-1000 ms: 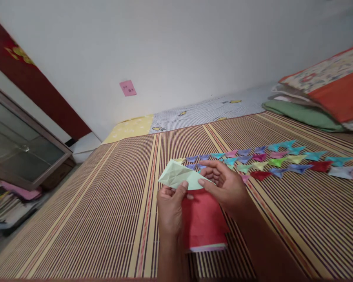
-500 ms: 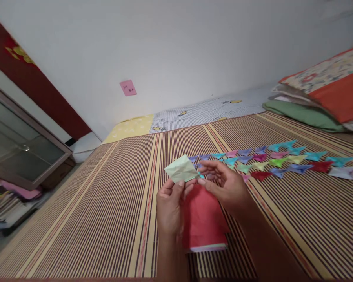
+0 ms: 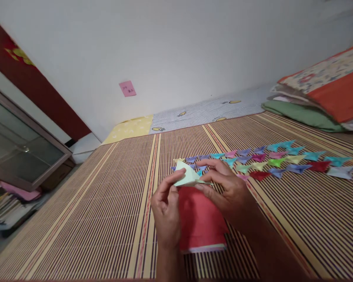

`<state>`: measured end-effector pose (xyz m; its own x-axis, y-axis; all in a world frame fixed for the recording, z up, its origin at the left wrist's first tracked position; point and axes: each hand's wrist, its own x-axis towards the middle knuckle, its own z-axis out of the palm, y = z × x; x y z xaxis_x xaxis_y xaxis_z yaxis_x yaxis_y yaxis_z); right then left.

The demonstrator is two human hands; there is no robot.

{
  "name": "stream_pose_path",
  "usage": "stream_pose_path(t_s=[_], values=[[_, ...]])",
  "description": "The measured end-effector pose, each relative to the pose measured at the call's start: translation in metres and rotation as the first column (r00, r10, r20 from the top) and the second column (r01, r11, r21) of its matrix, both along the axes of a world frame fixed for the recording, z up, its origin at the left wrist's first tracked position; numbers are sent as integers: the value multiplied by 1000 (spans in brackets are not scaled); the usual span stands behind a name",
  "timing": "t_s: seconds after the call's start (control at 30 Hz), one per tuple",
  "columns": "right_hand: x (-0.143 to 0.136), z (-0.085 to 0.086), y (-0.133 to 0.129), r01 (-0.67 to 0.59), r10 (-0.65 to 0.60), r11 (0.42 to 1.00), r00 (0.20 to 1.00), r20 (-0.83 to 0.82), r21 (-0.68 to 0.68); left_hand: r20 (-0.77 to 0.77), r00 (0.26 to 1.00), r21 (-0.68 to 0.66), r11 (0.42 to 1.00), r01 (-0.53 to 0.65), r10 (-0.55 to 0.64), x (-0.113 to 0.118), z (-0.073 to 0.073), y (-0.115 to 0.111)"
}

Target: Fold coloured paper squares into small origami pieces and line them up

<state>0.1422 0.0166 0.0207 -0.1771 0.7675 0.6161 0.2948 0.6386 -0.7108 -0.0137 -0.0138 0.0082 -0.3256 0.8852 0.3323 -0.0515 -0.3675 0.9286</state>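
A pale green folded paper (image 3: pixel 187 175) is held up between both hands, above the far end of a stack of red paper (image 3: pixel 202 219). My left hand (image 3: pixel 167 203) pinches its left side between thumb and index finger. At its right end, my right hand (image 3: pixel 226 188) grips a narrow point of the paper with thumb and fingers. Under the red sheets, pale and purple edges show. Beyond the hands and to the right, rows of small folded papers (image 3: pixel 277 162) in several colours lie on the striped mat (image 3: pixel 120 219).
Folded bedding (image 3: pixel 335 98) and a green cushion (image 3: pixel 302 114) lie at the right back. A pink note (image 3: pixel 127 89) is on the wall. Yellow cloth (image 3: pixel 129 128) and checked cloth (image 3: pixel 194 114) run along the wall. A glass-fronted cabinet (image 3: pixel 20 145) stands at left.
The green paper has turned and now shows a peaked, narrower shape. My left index finger has moved up onto it, and my right fingers have closed on its right end.
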Motion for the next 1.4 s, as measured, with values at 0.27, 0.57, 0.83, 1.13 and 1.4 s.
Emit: stream_pose_path(t_s=[0.27, 0.57, 0.83, 1.13, 1.4], values=[[-14, -14, 4, -80, 3, 952, 968, -252, -296, 102, 986, 37, 990, -136, 132, 14, 7, 2], [-10, -19, 5, 13, -73, 959, 976, -204, -284, 380, 915, -184, 959, 216, -134, -1, -9, 13], [-5, -12, 3, -4, -30, 976, 988, -151, -219, 606, 792, -154, 966, 206, -72, 3, -2, 13], [5, -4, 1, -86, -12, 950, 950, -311, -300, 507, 850, -182, 945, 270, -146, -5, -10, 14], [4, -7, 2, -249, 110, 901, 923, -370, -354, 398, 871, -194, 902, 385, -287, -5, -12, 12]])
